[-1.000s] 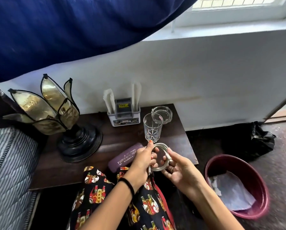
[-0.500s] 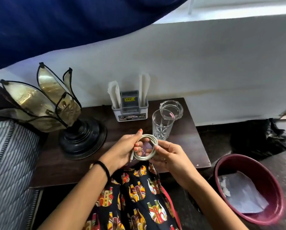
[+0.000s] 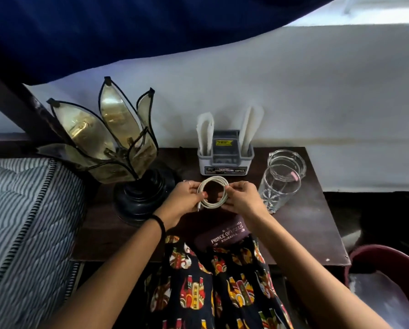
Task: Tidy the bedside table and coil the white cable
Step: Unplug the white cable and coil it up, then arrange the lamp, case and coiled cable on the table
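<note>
The white cable (image 3: 214, 181) is wound into a small round coil, held just above the middle of the dark wooden bedside table (image 3: 303, 224). My left hand (image 3: 183, 200) pinches the coil's left side, where a plug end sticks down. My right hand (image 3: 242, 198) pinches its right side. A purple glasses case (image 3: 225, 235) lies on the table's front edge, just below my hands.
A petal-shaped lamp (image 3: 118, 148) on a black base stands at the table's left. A grey organiser (image 3: 225, 157) with white papers is at the back. A drinking glass (image 3: 279, 187) and a glass ashtray (image 3: 286, 159) stand right. A maroon basin (image 3: 388, 260) sits on the floor right; striped bedding (image 3: 20, 222) left.
Both hands have carried the coiled cable forward, from over my lap to above the middle of the table. The view has tilted down and come closer.
</note>
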`<state>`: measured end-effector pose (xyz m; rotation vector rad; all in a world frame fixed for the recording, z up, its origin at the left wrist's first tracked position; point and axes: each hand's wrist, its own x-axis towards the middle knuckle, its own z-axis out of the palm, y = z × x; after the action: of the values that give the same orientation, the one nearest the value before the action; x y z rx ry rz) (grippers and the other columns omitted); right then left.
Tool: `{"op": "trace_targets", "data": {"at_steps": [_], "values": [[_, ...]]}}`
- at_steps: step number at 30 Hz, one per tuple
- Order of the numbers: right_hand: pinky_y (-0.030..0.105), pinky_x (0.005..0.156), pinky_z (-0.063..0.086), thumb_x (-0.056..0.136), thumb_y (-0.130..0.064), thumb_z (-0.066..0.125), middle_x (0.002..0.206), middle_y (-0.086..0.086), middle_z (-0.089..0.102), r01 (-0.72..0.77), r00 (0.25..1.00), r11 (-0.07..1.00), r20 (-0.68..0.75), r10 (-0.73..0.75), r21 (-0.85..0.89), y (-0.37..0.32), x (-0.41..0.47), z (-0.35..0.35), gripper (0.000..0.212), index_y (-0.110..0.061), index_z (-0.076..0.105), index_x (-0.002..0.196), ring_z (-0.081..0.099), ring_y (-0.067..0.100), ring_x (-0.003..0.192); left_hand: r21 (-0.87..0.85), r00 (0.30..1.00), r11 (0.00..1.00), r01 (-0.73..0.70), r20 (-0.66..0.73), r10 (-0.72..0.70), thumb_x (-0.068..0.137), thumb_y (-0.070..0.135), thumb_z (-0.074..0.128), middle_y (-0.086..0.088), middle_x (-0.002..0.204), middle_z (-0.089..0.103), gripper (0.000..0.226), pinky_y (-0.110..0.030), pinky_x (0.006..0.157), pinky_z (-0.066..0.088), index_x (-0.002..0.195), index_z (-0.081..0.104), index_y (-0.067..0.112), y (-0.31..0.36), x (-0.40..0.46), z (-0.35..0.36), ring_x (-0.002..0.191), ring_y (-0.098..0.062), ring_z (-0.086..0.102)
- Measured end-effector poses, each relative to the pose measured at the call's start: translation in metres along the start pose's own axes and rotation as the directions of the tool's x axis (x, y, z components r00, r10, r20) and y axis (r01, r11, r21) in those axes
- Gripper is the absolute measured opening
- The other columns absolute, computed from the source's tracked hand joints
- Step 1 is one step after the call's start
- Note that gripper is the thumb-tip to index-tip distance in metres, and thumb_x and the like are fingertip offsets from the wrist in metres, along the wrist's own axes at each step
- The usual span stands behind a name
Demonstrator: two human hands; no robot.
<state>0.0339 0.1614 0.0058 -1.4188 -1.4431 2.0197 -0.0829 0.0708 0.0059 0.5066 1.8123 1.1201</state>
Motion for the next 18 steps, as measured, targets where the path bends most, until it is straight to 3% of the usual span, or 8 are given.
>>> {"op": "trace_targets", "data": {"at_steps": [2, 4, 9, 11, 14, 18], "values": [[0.040, 0.073, 0.058, 0.094, -0.011, 0.053, 0.106, 0.026, 0.064, -0.004, 0.999, 0.997, -0.052, 0.001, -0.073, 0.003, 0.013, 0.002, 0.008, -0.004, 0.057, 0.092, 0.067, 0.032, 0.094, 0.065, 0.996, 0.998, -0.004, -0.084, 0.009, 0.089, 0.005, 0.059, -0.007, 0.088, 0.066, 0.032, -0.037, 0.077, 0.056, 0.121, 0.056, 0.006, -0.008, 0.007, 0.003, 0.081, -0.021, 0.065], [0.040, 0.072, 0.059, 0.091, -0.012, 0.058, 0.107, 0.026, 0.066, 0.011, 0.994, 0.990, -0.110, -0.027, -0.141, 0.007, 0.020, 0.005, 0.009, -0.003, 0.060, 0.088, 0.069, 0.033, 0.095, 0.138, 0.982, 0.990, -0.021, -0.181, 0.046, 0.087, 0.009, 0.063, -0.012, 0.099, 0.068, 0.039, -0.041, 0.085, 0.055, 0.124, 0.054, 0.007, -0.016, 0.012, 0.006, 0.092, -0.027, 0.066], [0.040, 0.069, 0.061, 0.086, -0.012, 0.064, 0.096, 0.024, 0.070, 0.040, 0.978, 0.955, -0.187, -0.098, -0.292, 0.015, 0.027, 0.010, 0.010, -0.002, 0.066, 0.085, 0.070, 0.026, 0.072, 0.268, 0.919, 0.958, -0.102, -0.342, 0.194, 0.084, 0.013, 0.067, 0.002, 0.087, 0.064, 0.029, -0.021, 0.069, 0.047, 0.113, 0.063, 0.010, -0.030, 0.021, 0.009, 0.073, -0.008, 0.061], [0.043, 0.074, 0.061, 0.084, -0.013, 0.065, 0.091, 0.022, 0.071, 0.037, 0.972, 0.937, -0.206, -0.114, -0.347, 0.016, 0.028, 0.012, 0.011, -0.002, 0.068, 0.085, 0.071, 0.027, 0.070, 0.321, 0.899, 0.939, -0.123, -0.365, 0.242, 0.084, 0.012, 0.067, -0.002, 0.092, 0.067, 0.027, -0.019, 0.069, 0.046, 0.111, 0.065, 0.009, -0.033, 0.021, 0.011, 0.074, -0.009, 0.061], [0.047, 0.081, 0.057, 0.083, -0.016, 0.064, 0.091, 0.021, 0.071, 0.042, 0.965, 0.889, -0.212, -0.154, -0.456, 0.014, 0.025, 0.013, 0.015, -0.003, 0.071, 0.087, 0.071, 0.033, 0.082, 0.384, 0.884, 0.914, -0.131, -0.372, 0.284, 0.084, 0.012, 0.067, -0.009, 0.101, 0.067, 0.025, -0.021, 0.074, 0.049, 0.109, 0.066, 0.007, -0.035, 0.021, 0.012, 0.081, -0.013, 0.062], [0.036, 0.078, 0.053, 0.085, -0.018, 0.062, 0.094, 0.022, 0.070, 0.059, 0.967, 0.812, -0.169, -0.192, -0.581, 0.008, 0.016, 0.014, 0.019, 0.000, 0.068, 0.086, 0.066, 0.036, 0.087, 0.431, 0.890, 0.894, -0.124, -0.349, 0.292, 0.085, 0.020, 0.066, -0.008, 0.113, 0.061, 0.033, -0.028, 0.089, 0.050, 0.115, 0.064, 0.007, -0.031, 0.015, 0.012, 0.100, -0.019, 0.060]]}}
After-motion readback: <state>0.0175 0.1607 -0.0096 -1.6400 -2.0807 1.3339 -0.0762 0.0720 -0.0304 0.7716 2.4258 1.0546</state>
